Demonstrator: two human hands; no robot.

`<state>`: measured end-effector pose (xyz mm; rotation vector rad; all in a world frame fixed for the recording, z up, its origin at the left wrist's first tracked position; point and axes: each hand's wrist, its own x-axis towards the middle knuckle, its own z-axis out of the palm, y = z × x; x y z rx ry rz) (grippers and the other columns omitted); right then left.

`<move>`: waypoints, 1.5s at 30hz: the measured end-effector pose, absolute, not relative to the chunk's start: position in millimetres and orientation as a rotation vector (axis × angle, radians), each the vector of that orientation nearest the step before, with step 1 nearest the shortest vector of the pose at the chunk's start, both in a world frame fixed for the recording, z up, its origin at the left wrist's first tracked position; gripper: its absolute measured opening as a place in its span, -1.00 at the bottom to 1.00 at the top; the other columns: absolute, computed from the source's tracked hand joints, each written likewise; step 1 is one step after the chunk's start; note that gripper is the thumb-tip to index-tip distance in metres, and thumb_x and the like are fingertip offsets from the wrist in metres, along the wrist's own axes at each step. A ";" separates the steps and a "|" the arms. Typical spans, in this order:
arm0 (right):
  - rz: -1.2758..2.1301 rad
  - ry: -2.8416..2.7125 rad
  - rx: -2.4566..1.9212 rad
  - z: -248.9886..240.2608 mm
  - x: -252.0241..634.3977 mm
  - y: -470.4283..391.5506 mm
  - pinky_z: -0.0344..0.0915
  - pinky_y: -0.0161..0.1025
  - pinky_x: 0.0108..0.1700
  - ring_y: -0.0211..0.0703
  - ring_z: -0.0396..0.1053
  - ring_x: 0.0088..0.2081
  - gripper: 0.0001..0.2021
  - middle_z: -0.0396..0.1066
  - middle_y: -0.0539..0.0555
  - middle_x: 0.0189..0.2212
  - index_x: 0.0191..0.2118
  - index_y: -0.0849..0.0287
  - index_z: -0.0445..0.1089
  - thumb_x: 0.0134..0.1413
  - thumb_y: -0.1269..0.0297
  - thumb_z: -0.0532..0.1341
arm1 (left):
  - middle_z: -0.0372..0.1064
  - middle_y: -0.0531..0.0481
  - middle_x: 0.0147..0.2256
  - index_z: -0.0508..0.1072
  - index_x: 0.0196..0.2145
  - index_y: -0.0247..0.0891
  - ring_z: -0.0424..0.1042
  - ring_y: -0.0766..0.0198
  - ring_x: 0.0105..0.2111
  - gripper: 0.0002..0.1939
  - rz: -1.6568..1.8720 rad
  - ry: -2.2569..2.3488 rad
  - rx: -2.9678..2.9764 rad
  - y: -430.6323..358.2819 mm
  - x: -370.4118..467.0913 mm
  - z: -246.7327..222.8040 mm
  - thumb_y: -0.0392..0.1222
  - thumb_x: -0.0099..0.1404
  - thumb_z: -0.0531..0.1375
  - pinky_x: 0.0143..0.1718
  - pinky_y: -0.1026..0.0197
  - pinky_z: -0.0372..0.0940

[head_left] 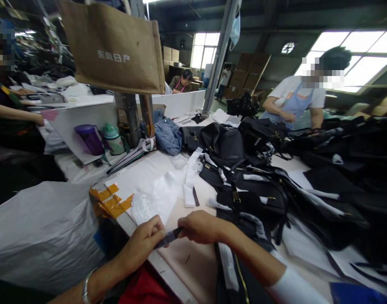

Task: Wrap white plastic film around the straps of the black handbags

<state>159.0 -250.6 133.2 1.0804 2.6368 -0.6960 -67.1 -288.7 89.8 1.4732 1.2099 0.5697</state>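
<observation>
Near the table's front edge, my left hand (152, 233) is closed in a pinch on one end of a short black strap (170, 237). Its other end is gripped by my right hand (198, 226), so the strap spans the gap between them. The part by my left hand looks greyish and shiny, perhaps covered in clear film. Just beyond my hands lies a crumpled sheet of white plastic film (158, 194). Right of my right hand is a black bag (256, 194) with gold buckles and white wrapping on its handles; my right forearm passes over part of it.
Orange tape (112, 198) covers the table's left corner. More black bags (225, 141) are heaped behind and to the right. A brown tote (117, 50) hangs above a purple cup (89, 139) and a green bottle (113, 139). Across the table stands a co-worker (297, 99).
</observation>
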 end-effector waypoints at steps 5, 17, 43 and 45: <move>-0.811 2.611 1.189 127.1 180.9 -256.0 0.14 -0.33 -0.40 -0.13 0.44 -0.32 -0.72 0.52 0.08 -0.34 -0.05 0.14 0.39 0.13 0.20 0.17 | 0.44 0.08 -0.52 0.28 -0.42 -0.21 0.37 0.26 -0.48 -0.77 0.477 1.196 1.590 -279.7 -46.1 90.8 -0.04 0.31 0.07 -0.44 0.29 0.13; -0.692 2.645 1.349 107.3 234.7 -261.3 0.14 -0.32 -0.37 -0.09 0.44 -0.23 -0.76 0.51 0.11 -0.25 -0.11 0.17 0.40 0.15 0.22 0.15 | 0.43 0.11 -0.55 0.25 -0.42 -0.17 0.39 0.21 -0.47 -0.82 0.344 1.227 1.932 -253.3 2.7 91.1 -0.10 0.32 0.00 -0.41 0.25 0.09; -0.966 2.618 1.626 71.0 298.8 -250.7 0.15 -0.39 -0.34 -0.21 0.40 -0.32 -0.82 0.49 0.00 -0.35 -0.16 0.13 0.47 0.15 0.27 0.18 | 0.46 -0.07 -0.37 0.34 -0.32 -0.21 0.44 0.16 -0.37 -0.84 -0.127 1.088 2.596 -211.2 114.1 98.2 -0.22 0.31 -0.03 -0.42 0.23 0.09; -0.918 2.631 1.681 68.0 311.0 -253.9 0.17 -0.36 -0.27 -0.17 0.40 -0.22 -0.78 0.49 0.04 -0.24 -0.10 0.13 0.45 0.13 0.29 0.20 | 0.45 -0.07 -0.37 0.34 -0.30 -0.21 0.44 0.15 -0.35 -0.84 -0.149 1.094 2.612 -209.6 118.9 95.3 -0.22 0.31 -0.03 -0.41 0.23 0.09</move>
